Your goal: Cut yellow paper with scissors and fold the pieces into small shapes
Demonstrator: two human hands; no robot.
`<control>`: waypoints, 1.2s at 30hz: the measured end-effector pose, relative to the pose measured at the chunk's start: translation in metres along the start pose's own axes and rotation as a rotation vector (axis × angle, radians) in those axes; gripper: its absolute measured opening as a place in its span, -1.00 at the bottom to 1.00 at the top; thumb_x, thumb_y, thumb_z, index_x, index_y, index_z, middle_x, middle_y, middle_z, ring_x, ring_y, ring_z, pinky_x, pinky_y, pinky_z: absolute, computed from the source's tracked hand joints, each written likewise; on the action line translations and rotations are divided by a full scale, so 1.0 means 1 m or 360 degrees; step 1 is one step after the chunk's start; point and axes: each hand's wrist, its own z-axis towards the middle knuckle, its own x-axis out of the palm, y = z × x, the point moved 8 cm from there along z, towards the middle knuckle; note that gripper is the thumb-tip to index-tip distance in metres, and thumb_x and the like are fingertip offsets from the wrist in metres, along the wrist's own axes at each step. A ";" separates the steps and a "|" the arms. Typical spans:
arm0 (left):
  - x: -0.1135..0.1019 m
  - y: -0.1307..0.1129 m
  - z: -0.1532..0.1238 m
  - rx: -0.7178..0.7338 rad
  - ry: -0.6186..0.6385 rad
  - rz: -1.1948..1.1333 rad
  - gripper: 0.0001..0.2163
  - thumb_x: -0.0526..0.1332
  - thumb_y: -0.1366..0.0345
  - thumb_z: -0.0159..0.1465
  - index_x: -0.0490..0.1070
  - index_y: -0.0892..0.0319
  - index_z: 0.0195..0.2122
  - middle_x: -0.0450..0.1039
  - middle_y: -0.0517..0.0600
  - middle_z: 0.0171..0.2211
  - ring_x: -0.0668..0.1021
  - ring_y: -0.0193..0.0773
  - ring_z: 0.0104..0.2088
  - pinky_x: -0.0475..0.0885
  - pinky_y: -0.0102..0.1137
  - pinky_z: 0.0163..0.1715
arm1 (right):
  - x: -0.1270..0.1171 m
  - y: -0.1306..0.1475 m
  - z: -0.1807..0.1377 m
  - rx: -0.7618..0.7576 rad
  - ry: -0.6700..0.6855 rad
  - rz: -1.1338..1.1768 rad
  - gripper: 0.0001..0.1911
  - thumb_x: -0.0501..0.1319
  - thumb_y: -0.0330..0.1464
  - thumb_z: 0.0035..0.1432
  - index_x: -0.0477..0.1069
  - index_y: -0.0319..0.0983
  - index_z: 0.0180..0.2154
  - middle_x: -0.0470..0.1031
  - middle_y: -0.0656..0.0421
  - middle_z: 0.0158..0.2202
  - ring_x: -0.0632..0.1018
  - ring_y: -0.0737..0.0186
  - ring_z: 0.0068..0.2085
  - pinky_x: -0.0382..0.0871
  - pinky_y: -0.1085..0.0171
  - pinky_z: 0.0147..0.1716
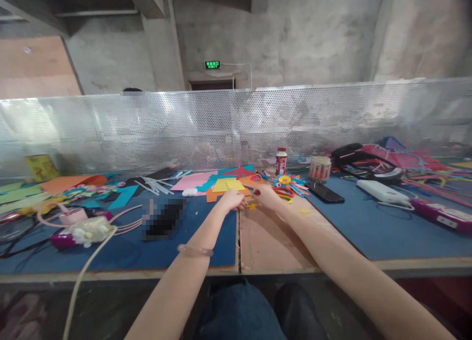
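My left hand and my right hand are close together over the table, fingers curled in a pinch. What they hold is too small to make out. Just below the fingertips is a small yellow scrap; I cannot tell if it is held or lying there. Behind my left hand, a yellow paper sheet rests on orange paper. Beside my right hand are red and yellow curved loops, perhaps scissor handles. A paper flower with a yellow centre and blue petals lies beyond them.
A dark phone, a white power bank, a small bottle and a striped cup are to the right. At left are a power strip with cables and colored paper. A perforated metal screen borders the back.
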 end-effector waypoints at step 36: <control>-0.018 -0.041 -0.004 0.0610 -0.0126 -0.0517 -0.82 0.23 0.19 0.04 0.42 0.23 -0.50 0.48 0.03 -0.55 0.50 -0.27 -0.52 0.38 -0.39 -0.44 | -0.021 0.025 -0.007 0.0208 0.0026 0.1603 -0.66 0.21 -0.14 -0.08 0.41 -0.30 -0.40 0.44 0.17 -0.46 0.44 0.36 -0.46 0.32 0.36 -0.43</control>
